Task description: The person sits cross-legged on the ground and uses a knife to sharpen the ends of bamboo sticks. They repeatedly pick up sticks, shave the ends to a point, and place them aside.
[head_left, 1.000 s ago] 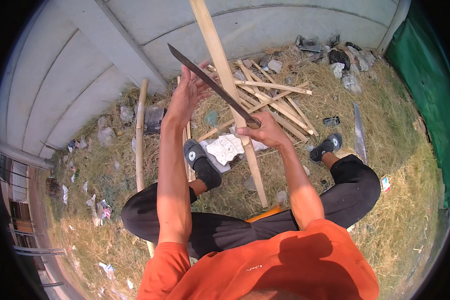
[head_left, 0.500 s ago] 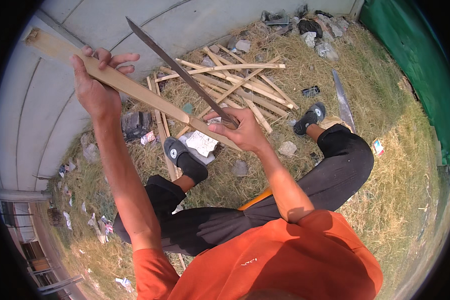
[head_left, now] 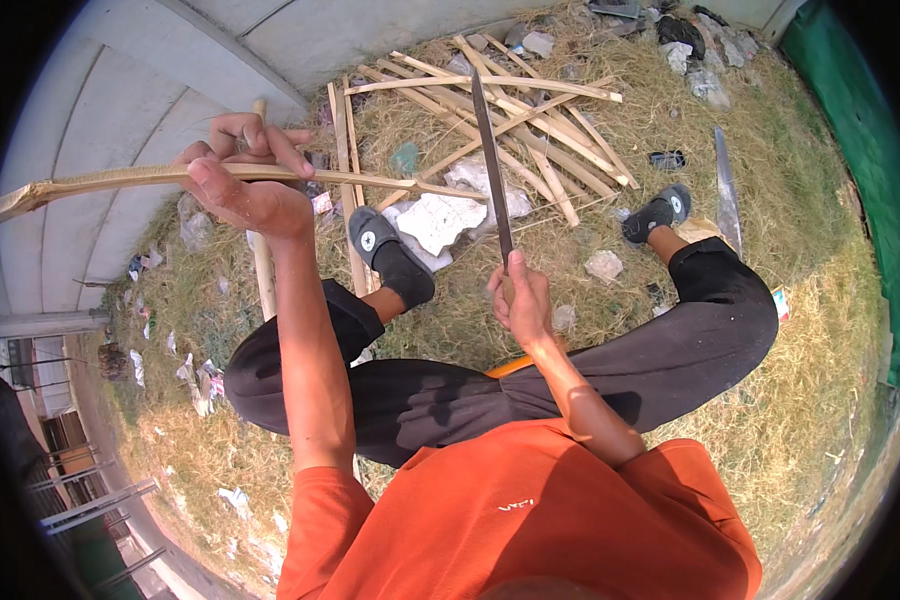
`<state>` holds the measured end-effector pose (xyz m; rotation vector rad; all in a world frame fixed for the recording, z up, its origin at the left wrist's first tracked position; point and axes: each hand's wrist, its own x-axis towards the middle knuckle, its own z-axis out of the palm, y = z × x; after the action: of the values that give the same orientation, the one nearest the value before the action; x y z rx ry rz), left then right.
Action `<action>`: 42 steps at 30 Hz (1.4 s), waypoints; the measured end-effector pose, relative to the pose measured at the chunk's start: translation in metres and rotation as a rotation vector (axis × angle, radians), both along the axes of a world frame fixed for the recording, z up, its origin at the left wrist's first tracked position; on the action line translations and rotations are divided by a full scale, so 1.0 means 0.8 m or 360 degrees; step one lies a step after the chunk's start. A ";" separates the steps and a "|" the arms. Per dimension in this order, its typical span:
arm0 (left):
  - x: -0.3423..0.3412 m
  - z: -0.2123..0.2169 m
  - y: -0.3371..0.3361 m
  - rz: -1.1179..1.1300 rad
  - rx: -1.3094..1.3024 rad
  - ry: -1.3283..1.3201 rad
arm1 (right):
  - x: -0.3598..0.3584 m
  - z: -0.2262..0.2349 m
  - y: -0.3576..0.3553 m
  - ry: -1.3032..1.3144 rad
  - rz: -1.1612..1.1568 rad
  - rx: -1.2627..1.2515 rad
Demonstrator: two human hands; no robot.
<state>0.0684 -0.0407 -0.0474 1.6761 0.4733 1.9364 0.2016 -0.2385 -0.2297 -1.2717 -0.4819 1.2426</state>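
My left hand [head_left: 255, 190] holds a long pale bamboo strip [head_left: 90, 180] between thumb and palm, its fingers partly bent above it. The strip lies nearly level, with its thicker, rough end to the left and a thin end pointing right. A knobby joint shows near the thin end. In my right hand [head_left: 523, 298] is a machete [head_left: 491, 160], its long dark blade pointing up and away. The fingers wrap its handle, which is mostly hidden. The blade stands just right of the strip's thin end, with a small gap between them.
Split bamboo strips [head_left: 550, 86] lie heaped on dry grass beyond my feet. A white broken slab [head_left: 440, 220] sits beside my left sandal [head_left: 372, 238]. On the right rests a long metal blade [head_left: 726, 195]. A grey wall [head_left: 140, 50] and green sheeting [head_left: 850, 150] border the area.
The bamboo strip has swung from a slant to nearly level. My right hand has drawn down and right, off the strip's thin end, and the machete now stands more upright.
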 end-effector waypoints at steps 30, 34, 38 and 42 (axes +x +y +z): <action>0.026 0.044 -0.057 0.0348 -0.0116 -0.0063 | -0.016 0.122 -0.024 -0.0906 0.0350 0.0103; 0.025 0.077 -0.050 0.0364 -0.0026 0.0056 | 0.004 0.168 -0.023 -0.0663 0.0332 0.0278; 0.028 0.065 -0.032 0.0344 -0.0038 0.0059 | 0.008 0.163 -0.025 -0.0595 0.0330 0.0273; 0.022 0.064 -0.037 0.0313 -0.0136 -0.0042 | 0.001 0.132 -0.025 -0.0677 0.0430 0.0098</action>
<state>0.0860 -0.0705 0.0034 1.5988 0.7242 2.0425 0.2027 -0.2584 -0.1242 -1.4570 -1.0187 1.1646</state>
